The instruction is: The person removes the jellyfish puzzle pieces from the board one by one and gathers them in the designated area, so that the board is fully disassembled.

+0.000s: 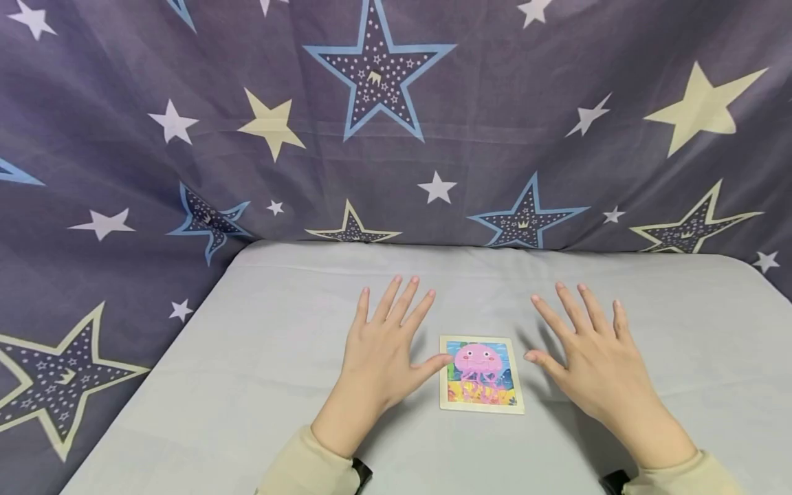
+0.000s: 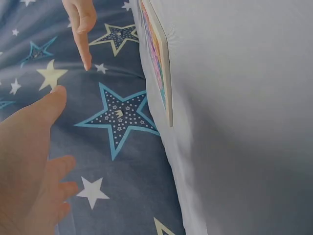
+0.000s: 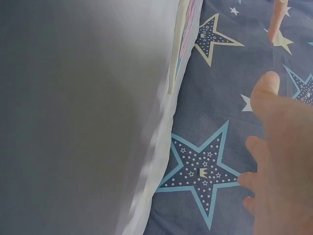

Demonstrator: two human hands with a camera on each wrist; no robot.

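Note:
A small jigsaw-like picture board (image 1: 481,375) with a pink jellyfish and a pale frame lies flat on the table between the two hands. My left hand (image 1: 385,350) hovers at its left side with fingers spread; in the head view the thumb tip overlaps the board's left edge. To the right of the board, my right hand (image 1: 597,364) is held up with fingers spread and holds nothing. Both wrist views show the picture board (image 2: 159,58) edge-on, apart from the left hand (image 2: 29,152) and the right hand (image 3: 283,147).
A light grey cloth covers the table (image 1: 266,357). Behind it and on the left hangs a dark curtain (image 1: 204,165) printed with stars, meeting the table's back edge. Dark bands sit at both sleeve cuffs (image 1: 309,467).

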